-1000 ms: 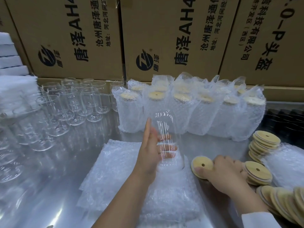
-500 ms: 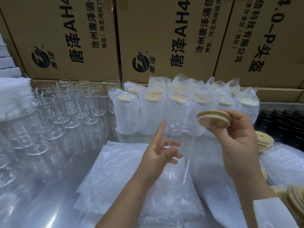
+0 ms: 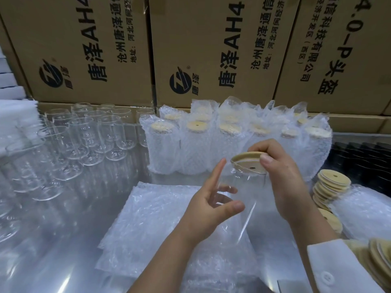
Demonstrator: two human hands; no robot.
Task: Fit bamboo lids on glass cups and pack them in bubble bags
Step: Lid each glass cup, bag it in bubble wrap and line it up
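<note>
My left hand (image 3: 208,205) grips a clear glass cup (image 3: 246,187) held tilted above the table, thumb in front, index finger sticking up. My right hand (image 3: 281,176) pinches a round bamboo lid (image 3: 246,160) and holds it against the cup's mouth, with the lid slanted. A flat stack of bubble bags (image 3: 152,220) lies on the table under my hands. Wrapped, lidded cups (image 3: 196,142) stand in rows behind.
Bare glass cups (image 3: 84,140) stand upside down in rows at the left. Piles of bamboo lids (image 3: 330,187) lie at the right, more at the lower right corner. Cardboard boxes (image 3: 211,49) wall off the back. White foam sheets (image 3: 12,123) sit far left.
My right hand picked a lid off the table, raised it and brought it left onto the mouth of the cup. The left hand lifted and tilted the cup.
</note>
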